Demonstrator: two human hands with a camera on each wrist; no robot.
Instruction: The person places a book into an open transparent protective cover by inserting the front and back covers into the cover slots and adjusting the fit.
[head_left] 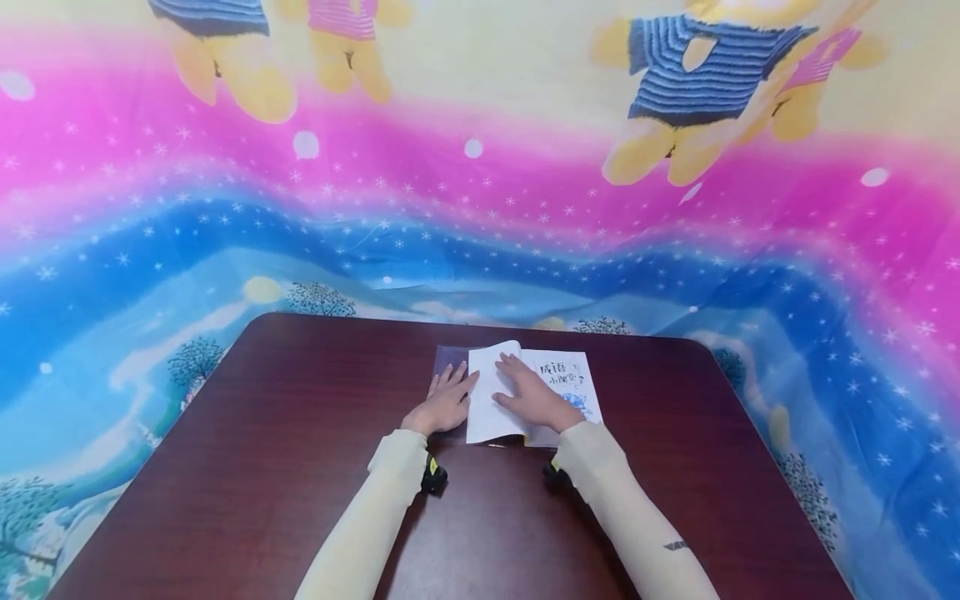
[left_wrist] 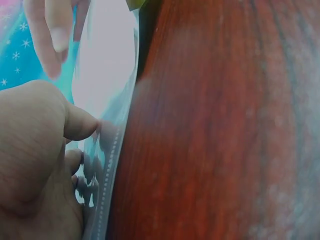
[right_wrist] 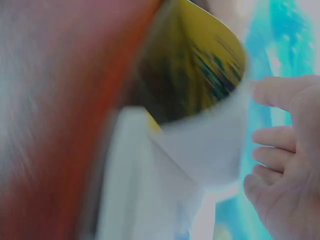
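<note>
Near the far side of the table, a book point(head_left: 561, 367) lies with its white title page, dark lettering and a blue picture showing. Its front cover point(head_left: 486, 408), white inside, is raised in a curve toward the left; yellow shows on its outer face point(right_wrist: 220, 55) in the right wrist view. My left hand point(head_left: 442, 404) rests with spread fingers on a clear plastic book cover point(head_left: 450, 354) beside that flap. In the left wrist view, the plastic's ridged edge point(left_wrist: 107, 175) runs near my thumb. My right hand point(head_left: 534, 398) touches the white inside, fingers extended.
The dark red-brown table point(head_left: 300, 467) has rounded far corners. Behind it hangs a colourful cloth point(head_left: 465, 217) printed with bears and snowflakes. Black wrist straps point(head_left: 432, 475) sit at both sleeve cuffs.
</note>
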